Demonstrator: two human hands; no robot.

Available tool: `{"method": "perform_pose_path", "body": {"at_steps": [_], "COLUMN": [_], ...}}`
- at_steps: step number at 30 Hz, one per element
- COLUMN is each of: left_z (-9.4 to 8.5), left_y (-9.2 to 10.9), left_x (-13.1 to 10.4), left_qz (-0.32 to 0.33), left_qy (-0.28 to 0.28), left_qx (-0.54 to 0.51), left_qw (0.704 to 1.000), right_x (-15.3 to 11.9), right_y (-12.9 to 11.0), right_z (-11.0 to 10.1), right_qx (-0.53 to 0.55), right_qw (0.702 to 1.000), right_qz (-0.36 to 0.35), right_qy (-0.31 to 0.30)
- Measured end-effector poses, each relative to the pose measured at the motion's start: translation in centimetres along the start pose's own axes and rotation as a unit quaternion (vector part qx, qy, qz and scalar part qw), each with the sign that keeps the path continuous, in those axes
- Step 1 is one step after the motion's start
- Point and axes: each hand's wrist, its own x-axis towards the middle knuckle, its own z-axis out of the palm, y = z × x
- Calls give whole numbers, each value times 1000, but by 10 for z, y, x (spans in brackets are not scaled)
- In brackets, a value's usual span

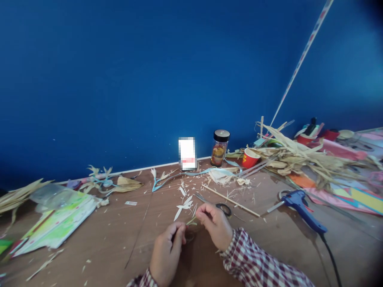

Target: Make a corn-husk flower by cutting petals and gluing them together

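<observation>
Low over the brown table, my left hand [167, 253] and my right hand [217, 225] face each other, both with fingers pinched. A thin pale green strip [192, 221] spans the small gap between their fingertips, an end in each pinch. Scissors [224, 209] lie just behind my right hand, which partly covers them. Beyond my hands, pale petal-shaped husk pieces [184, 207] rest on the table among small scraps. A thin wooden stick [230, 200] lies slantwise to the right of these.
A blue glue gun [303, 209] with a black cord lies at right. Dried corn husks [302, 155] are heaped behind it, near a red paper cup [250, 158] and a lidded jar [220, 148]. A green-and-white sheet [60, 219] is at left. A blue wall [149, 79] bounds the table.
</observation>
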Motion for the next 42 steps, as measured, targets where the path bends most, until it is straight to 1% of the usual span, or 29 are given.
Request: {"method": "perform_pose_path", "body": {"at_steps": [3,6,11,13,17,20,25,29,33,36,38,42], "left_z": [0,-1,-3,-5,-7,-6,-7,-16,-27,-33,-36,-39], "left_y": [-1,-6,-14,-13,-10,-12,-15,-20,-29,-35,-37,-34], "left_x": [-2,-3,-3,-3,-4,-4,-4,1,9,13,13,12], "left_qz": [-13,-34,-62,-52,-12,-6,0,13,14,20,28,51], "left_qy": [-5,-8,6,12,9,18,60,103,161,191,197,182], "left_qx": [-7,-15,-53,-50,-28,-3,22,22,24,75,150,319], "left_qw": [1000,999,997,997,1000,1000,998,994,987,978,969,929], "right_x": [0,1,2,2,2,4,15,30,50,65,75,91], "right_y": [2,7,9,8,2,-4,-15,-16,-11,-8,-6,-2], "right_z": [1,2,3,4,6,8,14,24,35,45,50,60], "right_qx": [-11,-13,-43,-54,-69,-86,-116,-153,-199,-257,-292,-322], "right_qw": [1000,1000,999,998,997,995,991,984,973,955,941,923], "right_qz": [-7,-2,-17,-23,-26,-33,-54,-78,-97,-114,-125,-144], "right_qy": [-4,-14,-26,-22,-23,-32,-46,-51,-64,-96,-114,-152]}}
